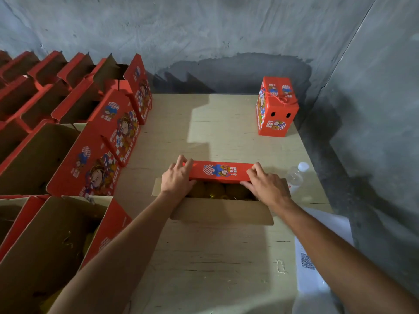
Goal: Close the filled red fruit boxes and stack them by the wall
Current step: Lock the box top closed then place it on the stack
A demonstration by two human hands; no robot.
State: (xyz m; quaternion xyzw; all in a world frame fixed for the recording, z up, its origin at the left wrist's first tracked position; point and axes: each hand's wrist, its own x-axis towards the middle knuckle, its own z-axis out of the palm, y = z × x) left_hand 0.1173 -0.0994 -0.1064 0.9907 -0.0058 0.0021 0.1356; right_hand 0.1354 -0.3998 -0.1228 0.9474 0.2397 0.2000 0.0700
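An open red fruit box (221, 210) stands in the middle of the wooden surface, with round brownish fruit (215, 190) showing inside. Its far red flap (221, 170) is folded partway over the opening. My left hand (178, 177) grips the flap's left end, fingers curled over its far edge. At the flap's right end my right hand (264, 181) holds it the same way. The near brown flap lies open toward me. One closed red box (275, 107) with a cord handle stands by the back wall at the right.
Several open red boxes (74, 137) crowd the left side in rows, some holding fruit. A clear plastic bottle (295, 176) lies right of the box. White paper with a QR code (317, 257) lies at the right edge. Grey concrete walls (226, 41) enclose the back and right.
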